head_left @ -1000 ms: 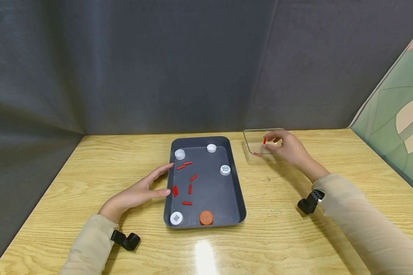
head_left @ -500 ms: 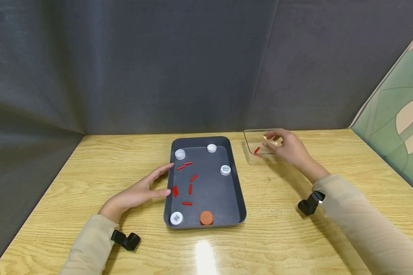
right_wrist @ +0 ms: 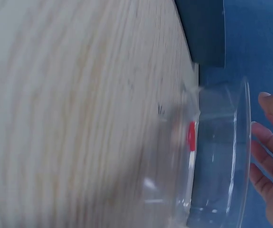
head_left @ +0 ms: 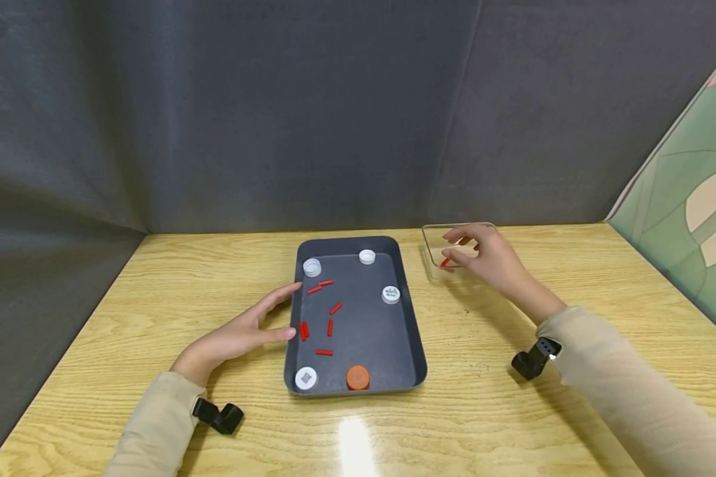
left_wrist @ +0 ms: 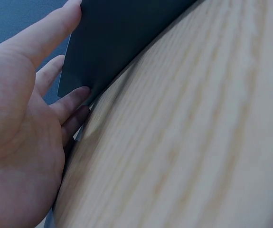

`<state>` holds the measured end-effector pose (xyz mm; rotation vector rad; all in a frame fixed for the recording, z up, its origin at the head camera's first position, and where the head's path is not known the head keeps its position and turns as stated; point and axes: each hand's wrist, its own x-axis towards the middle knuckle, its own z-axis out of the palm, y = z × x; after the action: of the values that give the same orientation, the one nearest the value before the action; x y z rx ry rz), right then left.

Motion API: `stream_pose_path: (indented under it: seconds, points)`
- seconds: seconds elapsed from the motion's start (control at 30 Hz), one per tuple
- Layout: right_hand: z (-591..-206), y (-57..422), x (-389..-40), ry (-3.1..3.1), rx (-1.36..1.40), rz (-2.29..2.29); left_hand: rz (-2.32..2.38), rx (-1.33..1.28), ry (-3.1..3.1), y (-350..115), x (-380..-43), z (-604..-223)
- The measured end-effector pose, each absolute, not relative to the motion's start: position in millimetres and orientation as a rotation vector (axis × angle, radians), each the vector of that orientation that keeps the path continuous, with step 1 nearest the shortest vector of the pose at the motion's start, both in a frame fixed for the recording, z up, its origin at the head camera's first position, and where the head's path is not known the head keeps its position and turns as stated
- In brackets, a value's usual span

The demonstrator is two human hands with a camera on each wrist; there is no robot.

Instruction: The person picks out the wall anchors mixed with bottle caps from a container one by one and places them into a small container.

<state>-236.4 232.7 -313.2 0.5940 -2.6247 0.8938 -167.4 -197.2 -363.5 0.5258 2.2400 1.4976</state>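
here, one tray (head_left: 370,334) holds seven sticks (head_left: 336,308), five caps (head_left: 358,377).

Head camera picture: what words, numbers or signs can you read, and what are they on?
No words or numbers are readable.
Round white plastic cap with green print: too blurred to read.
Round white plastic cap with grey square pattern: too small.
Yellowish wooden table, faint marks: too small to tell.

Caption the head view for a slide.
Left hand touching a dark tray of red sticks and round caps; right hand, holding nothing, above a clear container.
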Motion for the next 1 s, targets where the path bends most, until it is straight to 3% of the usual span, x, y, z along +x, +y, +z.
stream_pose_path:
  seconds: [1.0]
  points:
    - [-306.8, 163.2, -194.8, -2.622, 0.839, 1.031, 1.492, 0.523, 2.248, -197.1, -169.2, -363.9]
